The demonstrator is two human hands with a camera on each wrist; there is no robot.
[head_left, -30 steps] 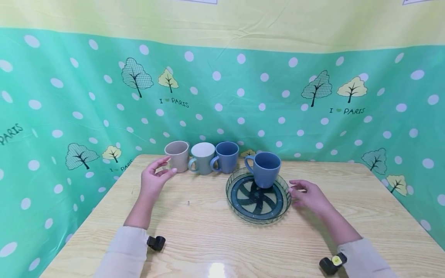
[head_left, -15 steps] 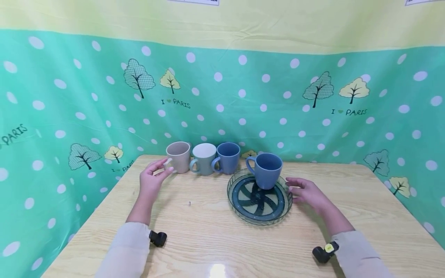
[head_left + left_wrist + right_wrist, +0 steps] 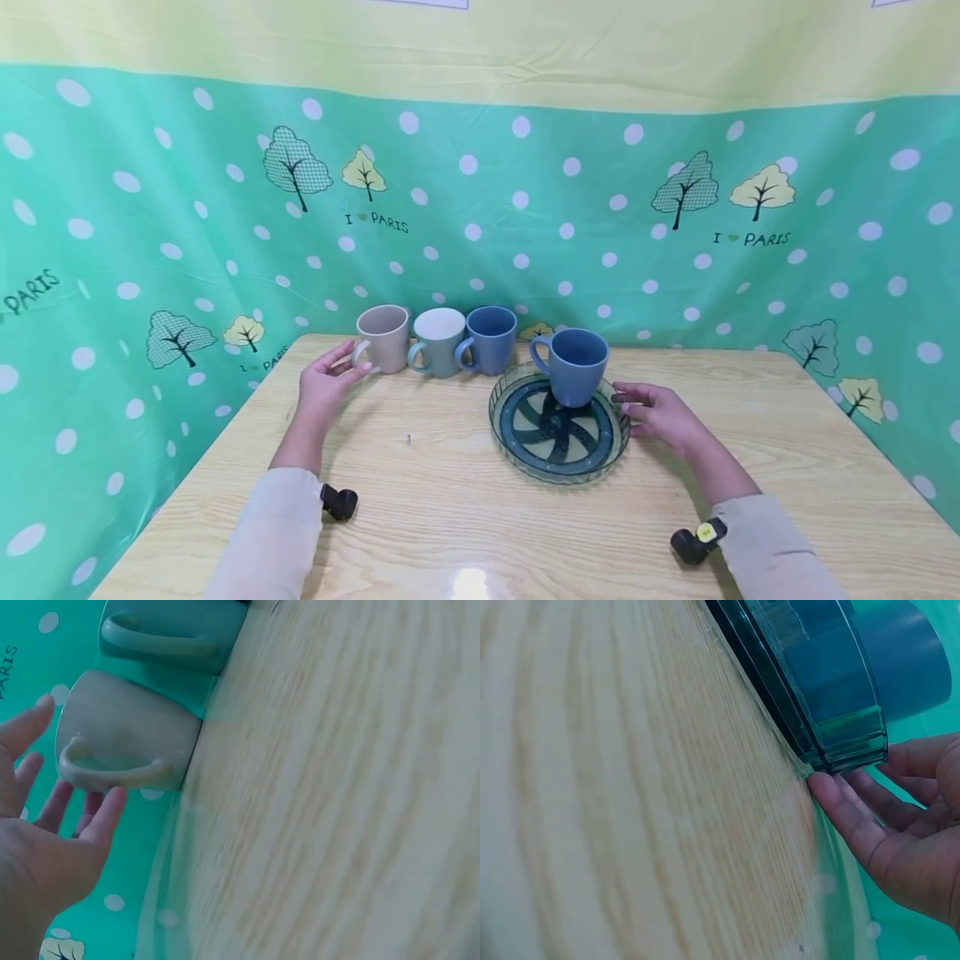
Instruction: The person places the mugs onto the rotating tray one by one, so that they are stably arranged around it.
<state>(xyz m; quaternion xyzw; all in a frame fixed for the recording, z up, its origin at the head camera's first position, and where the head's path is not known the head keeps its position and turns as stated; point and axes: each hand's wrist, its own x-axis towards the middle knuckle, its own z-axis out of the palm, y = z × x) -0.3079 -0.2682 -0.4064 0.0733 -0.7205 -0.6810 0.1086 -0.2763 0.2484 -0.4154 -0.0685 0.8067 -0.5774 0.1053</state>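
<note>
A beige mug [image 3: 387,342] stands upright at the back left of the table, its handle turned toward my left hand [image 3: 327,388]. In the left wrist view, that hand's fingers are spread beside the mug handle [image 3: 112,777], at or very near it, and hold nothing. My right hand [image 3: 660,414] is at the right side of a round, clear green tray [image 3: 558,477]. Its fingertips touch the outside of the tray wall [image 3: 859,754] in the right wrist view, without curling round it. On the tray's far part stands a blue mug [image 3: 576,371], handle to the left.
Right of the beige mug, a green mug [image 3: 439,354] and another blue mug [image 3: 491,343] stand close in a row on the wooden table [image 3: 450,517]. A patterned green cloth [image 3: 517,208] hangs behind the table's back edge. A tiny speck [image 3: 408,438] lies left of the tray.
My left hand has shifted slightly left, uncovering the beige mug's handle. My right hand has moved a little left and farther back along the tray's rim. The mugs and tray stay put.
</note>
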